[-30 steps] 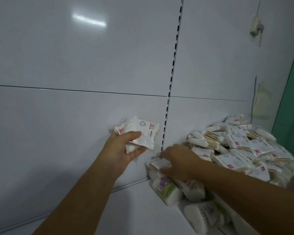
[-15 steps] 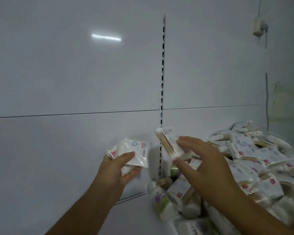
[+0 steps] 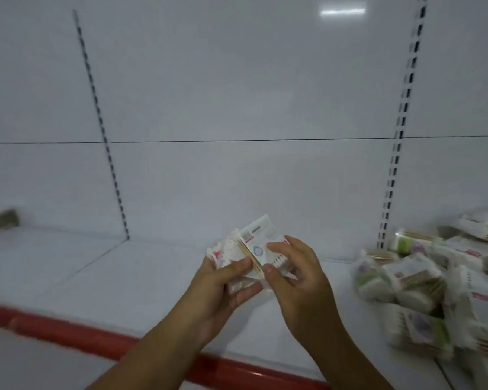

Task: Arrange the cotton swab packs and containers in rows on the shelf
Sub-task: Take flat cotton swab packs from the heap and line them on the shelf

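Note:
Above the white shelf (image 3: 141, 280) I hold a small stack of flat cotton swab packs (image 3: 254, 246), white with red marks and wooden sticks showing at the edge. My left hand (image 3: 226, 288) grips the stack from the left and below, thumb across its front. My right hand (image 3: 296, 274) pinches the packs on the right side with thumb and fingers. A loose heap of swab packs and green-labelled containers (image 3: 423, 285) lies on the shelf at the right, blurred.
A red strip (image 3: 96, 337) runs along the shelf's front edge. Two slotted uprights (image 3: 102, 128) (image 3: 400, 136) stand against the white back panel. A blurred greenish item (image 3: 0, 220) sits at the far left of the shelf.
My view has swung left, so the heap now sits at the right. My right hand brought its pack over to the left hand, and both hands now hold the packs together lower over the shelf.

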